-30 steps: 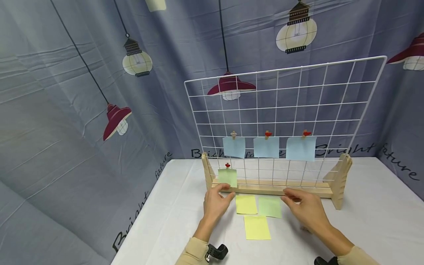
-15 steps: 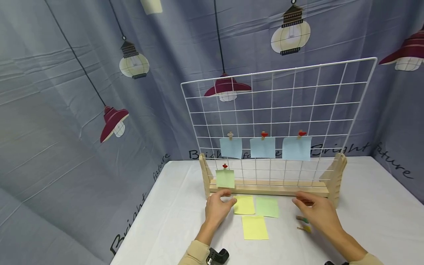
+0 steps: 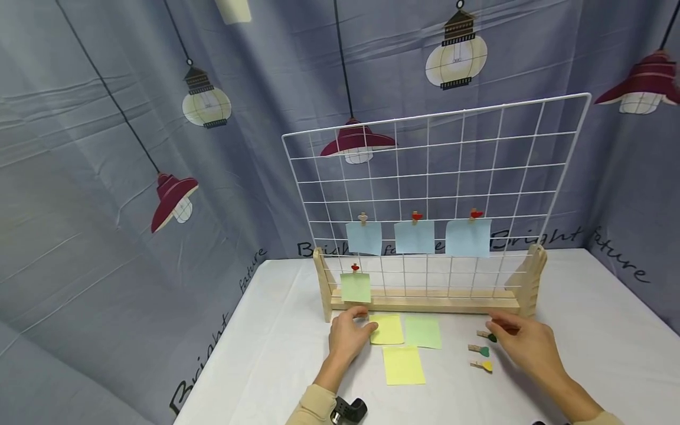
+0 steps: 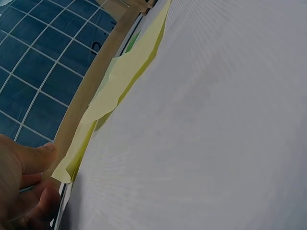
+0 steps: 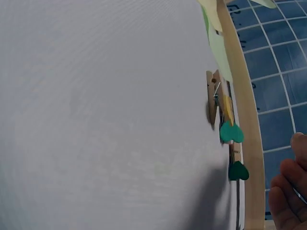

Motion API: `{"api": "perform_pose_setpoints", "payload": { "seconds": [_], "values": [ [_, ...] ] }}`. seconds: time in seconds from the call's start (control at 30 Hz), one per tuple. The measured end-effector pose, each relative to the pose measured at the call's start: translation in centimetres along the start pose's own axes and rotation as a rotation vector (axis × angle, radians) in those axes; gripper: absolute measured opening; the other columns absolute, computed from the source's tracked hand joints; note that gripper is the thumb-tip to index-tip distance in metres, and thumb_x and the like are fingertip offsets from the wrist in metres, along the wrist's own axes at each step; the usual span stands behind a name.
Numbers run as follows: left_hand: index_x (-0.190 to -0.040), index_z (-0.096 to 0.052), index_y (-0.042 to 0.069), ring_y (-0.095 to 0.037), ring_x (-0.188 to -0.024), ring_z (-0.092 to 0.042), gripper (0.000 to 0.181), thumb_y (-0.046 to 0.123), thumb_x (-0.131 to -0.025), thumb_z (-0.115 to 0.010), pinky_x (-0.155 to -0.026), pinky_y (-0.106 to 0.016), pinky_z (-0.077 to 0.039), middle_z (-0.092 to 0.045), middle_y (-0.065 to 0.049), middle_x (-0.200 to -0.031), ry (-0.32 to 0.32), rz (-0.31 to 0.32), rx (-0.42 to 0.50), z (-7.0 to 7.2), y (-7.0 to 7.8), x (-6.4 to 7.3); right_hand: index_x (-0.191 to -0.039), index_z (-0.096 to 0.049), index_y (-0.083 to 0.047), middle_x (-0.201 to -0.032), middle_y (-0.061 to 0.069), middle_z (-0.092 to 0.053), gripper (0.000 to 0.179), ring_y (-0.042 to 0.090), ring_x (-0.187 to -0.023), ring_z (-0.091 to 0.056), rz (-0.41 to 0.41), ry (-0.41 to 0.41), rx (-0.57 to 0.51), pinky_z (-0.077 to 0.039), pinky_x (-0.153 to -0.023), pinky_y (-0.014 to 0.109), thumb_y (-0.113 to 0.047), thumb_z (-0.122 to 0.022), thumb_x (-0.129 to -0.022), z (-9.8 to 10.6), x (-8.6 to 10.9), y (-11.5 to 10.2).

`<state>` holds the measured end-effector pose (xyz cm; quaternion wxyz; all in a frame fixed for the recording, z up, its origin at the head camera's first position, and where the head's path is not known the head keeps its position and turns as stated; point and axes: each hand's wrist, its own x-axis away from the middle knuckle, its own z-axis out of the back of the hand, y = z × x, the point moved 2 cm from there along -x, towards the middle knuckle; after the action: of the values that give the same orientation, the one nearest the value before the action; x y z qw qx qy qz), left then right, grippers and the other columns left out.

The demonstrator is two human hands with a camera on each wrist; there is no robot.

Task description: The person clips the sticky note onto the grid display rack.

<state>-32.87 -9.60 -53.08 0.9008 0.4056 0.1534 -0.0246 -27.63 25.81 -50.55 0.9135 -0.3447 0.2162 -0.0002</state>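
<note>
My left hand (image 3: 347, 337) hovers beside the left edge of a yellow sticky note (image 3: 386, 329), thumb and fingers apart with nothing between them. In the left wrist view, the fingertips (image 4: 45, 153) come close to the corner of that note. A light green note (image 3: 423, 332) lies to its right, and another yellow note (image 3: 404, 365) in front. My right hand (image 3: 526, 345), loosely curled and holding nothing, is next to three small clothespins: a dark green heart one (image 3: 486, 336), a lighter green heart one (image 5: 231, 132) and a yellow heart one (image 3: 482, 366).
Behind the notes stands a white wire grid (image 3: 425, 177) on a wooden base (image 3: 425, 301). Three blue notes (image 3: 414, 237) and one green note (image 3: 355, 287) hang from it by heart clothespins. A patterned curtain (image 3: 239, 177) surrounds the white table (image 3: 287, 354).
My right hand has moved right, away from the green note, and the clothespins have come into view. My left hand has drawn slightly down beside the yellow note. The head view has shifted rightward.
</note>
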Motion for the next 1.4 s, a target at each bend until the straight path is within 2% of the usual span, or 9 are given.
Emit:
{"api": "perform_pose_setpoints", "payload": {
  "seconds": [0.03,0.17,0.23,0.4,0.57,0.73,0.97,1.17,1.4],
  "values": [
    [-0.112,-0.077,0.017,-0.025,-0.106,-0.072,0.034,0.026,-0.081,-0.086,-0.089,-0.047,-0.055,-0.079,0.002,-0.105,0.001,-0.004,-0.007,0.0,0.0,0.0,-0.113,-0.078,-0.003,-0.095,0.01,-0.08,0.027,-0.002,-0.075,-0.065,-0.008,-0.004,0.003,-0.049,-0.061,0.019,-0.02,-0.078,-0.091,0.0,0.0,0.1],
    [-0.11,-0.077,0.015,-0.025,-0.104,-0.072,0.033,0.024,-0.08,-0.087,-0.088,-0.046,-0.055,-0.079,0.003,-0.102,-0.01,-0.013,-0.021,-0.2,-0.2,-0.2,-0.112,-0.077,0.0,-0.095,0.013,-0.079,0.027,0.021,-0.079,-0.071,-0.028,-0.017,0.02,-0.048,-0.06,0.019,-0.016,-0.078,-0.09,-0.2,0.1,0.6],
    [-0.11,-0.077,0.014,-0.026,-0.103,-0.072,0.034,0.023,-0.079,-0.088,-0.088,-0.046,-0.054,-0.078,0.003,-0.1,-0.021,-0.011,-0.02,-0.3,-0.2,-0.3,-0.112,-0.077,0.0,-0.094,0.014,-0.078,0.027,0.023,-0.079,-0.071,-0.032,-0.017,0.026,-0.048,-0.059,0.02,-0.014,-0.078,-0.089,-0.2,0.2,0.8],
    [-0.11,-0.077,0.015,-0.025,-0.099,-0.072,0.036,0.02,-0.076,-0.089,-0.083,-0.044,-0.055,-0.078,0.006,-0.096,-0.033,0.005,-0.05,-0.6,-0.3,-0.4,-0.111,-0.076,0.001,-0.093,0.016,-0.077,0.028,0.026,-0.078,-0.071,-0.051,-0.022,0.037,-0.049,-0.061,0.025,-0.014,-0.08,-0.088,-0.4,0.2,1.5],
    [-0.108,-0.078,0.021,-0.016,-0.086,-0.07,0.035,0.022,-0.075,-0.09,-0.069,-0.035,-0.052,-0.074,0.011,-0.089,-0.033,0.005,-0.105,-0.8,-0.3,-0.4,-0.11,-0.076,0.002,-0.092,0.015,-0.078,0.029,0.026,-0.077,-0.07,-0.068,-0.032,0.046,-0.051,-0.063,0.033,-0.014,-0.08,-0.087,-0.5,0.2,2.1],
    [-0.102,-0.08,0.022,-0.008,-0.075,-0.063,0.028,0.021,-0.076,-0.09,-0.062,-0.03,-0.047,-0.071,0.014,-0.082,-0.039,0.017,-0.089,-1.0,-0.3,-0.4,-0.109,-0.077,0.001,-0.089,0.011,-0.078,0.028,0.022,-0.076,-0.069,-0.088,-0.077,0.042,-0.05,-0.064,0.034,-0.015,-0.081,-0.087,-0.7,0.2,2.7],
    [-0.089,-0.081,0.025,-0.004,-0.073,-0.062,0.011,0.023,-0.08,-0.087,-0.064,-0.03,-0.047,-0.069,0.017,-0.076,-0.025,0.032,-0.069,-1.0,-0.2,-0.4,-0.115,-0.074,0.003,-0.095,0.014,-0.077,0.033,0.021,-0.081,-0.068,-0.116,-0.169,0.036,-0.05,-0.066,0.034,-0.017,-0.078,-0.089,-0.9,0.1,3.1],
    [-0.087,-0.081,0.026,-0.005,-0.077,-0.066,0.006,0.023,-0.084,-0.085,-0.065,-0.031,-0.049,-0.073,0.016,-0.079,-0.007,0.022,-0.037,-0.8,-0.1,-0.5,-0.114,-0.075,0.001,-0.099,0.015,-0.077,0.03,0.022,-0.082,-0.069,-0.089,-0.185,0.036,-0.052,-0.067,0.036,-0.015,-0.079,-0.088,-1.0,0.1,3.3],
    [-0.087,-0.083,0.026,-0.003,-0.074,-0.064,0.005,0.023,-0.085,-0.085,-0.061,-0.027,-0.046,-0.075,0.013,-0.082,0.016,0.02,0.007,-0.5,-0.1,-0.5,-0.112,-0.076,0.0,-0.1,0.014,-0.074,0.028,0.028,-0.087,-0.069,-0.066,-0.21,0.063,-0.054,-0.07,0.041,-0.015,-0.079,-0.089,-1.2,0.1,3.4]
  ]
}}
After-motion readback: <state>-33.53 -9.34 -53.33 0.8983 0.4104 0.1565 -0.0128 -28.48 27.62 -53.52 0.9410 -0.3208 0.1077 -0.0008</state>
